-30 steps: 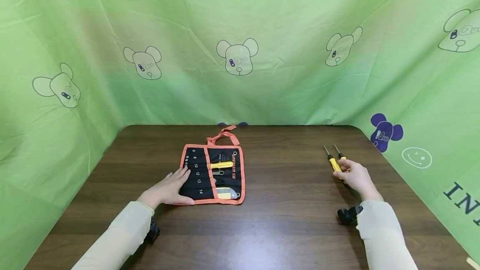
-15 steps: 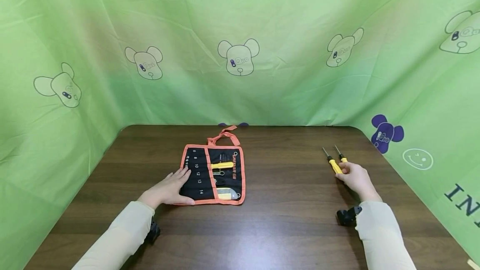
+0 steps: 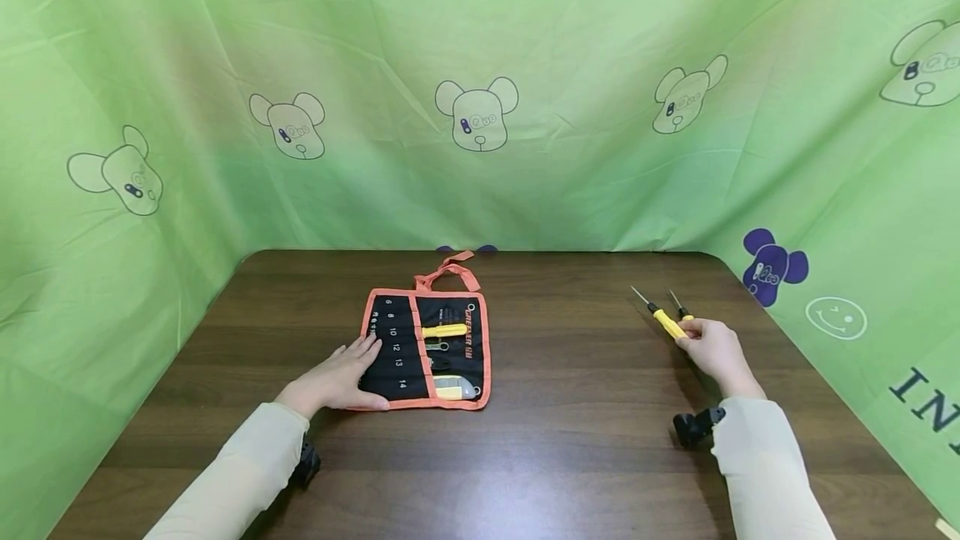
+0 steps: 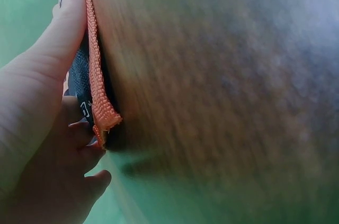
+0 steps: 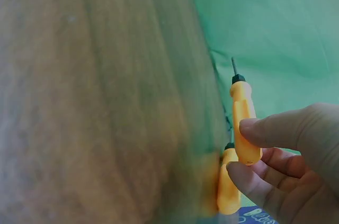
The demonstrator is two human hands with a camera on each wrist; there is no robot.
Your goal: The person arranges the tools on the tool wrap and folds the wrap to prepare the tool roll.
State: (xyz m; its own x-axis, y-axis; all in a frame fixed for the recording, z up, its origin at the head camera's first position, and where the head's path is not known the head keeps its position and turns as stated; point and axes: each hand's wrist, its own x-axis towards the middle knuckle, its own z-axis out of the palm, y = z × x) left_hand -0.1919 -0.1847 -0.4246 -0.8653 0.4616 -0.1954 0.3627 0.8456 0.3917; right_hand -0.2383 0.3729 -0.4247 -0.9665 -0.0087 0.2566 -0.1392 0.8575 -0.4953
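Note:
A black tool pouch with orange trim [image 3: 411, 369] lies flat on the table, left of centre. My left hand [image 3: 337, 379] rests on its left part with fingers extended; in the left wrist view the thumb lies along the orange edge [image 4: 95, 70]. A yellow handle [image 3: 445, 330], a small ring-ended metal tool [image 3: 438, 347] and a yellow-and-grey utility knife [image 3: 454, 387] stick out of the pockets. At the right, my right hand [image 3: 716, 350] pinches a yellow-handled screwdriver [image 3: 669, 323] near its handle's end, its shaft pointing away and left. A second yellow screwdriver [image 5: 229, 187] lies right beside it, partly hidden by the fingers.
The brown wooden table [image 3: 555, 407] stretches between the hands. An orange tie strap [image 3: 447, 267] trails from the pouch's far edge. Green cloth [image 3: 555, 190] with printed bear heads hangs behind and along both sides.
My right hand has closed on one screwdriver and turned it, its tip swinging left and away from the second. The left hand and the pouch stay where they were.

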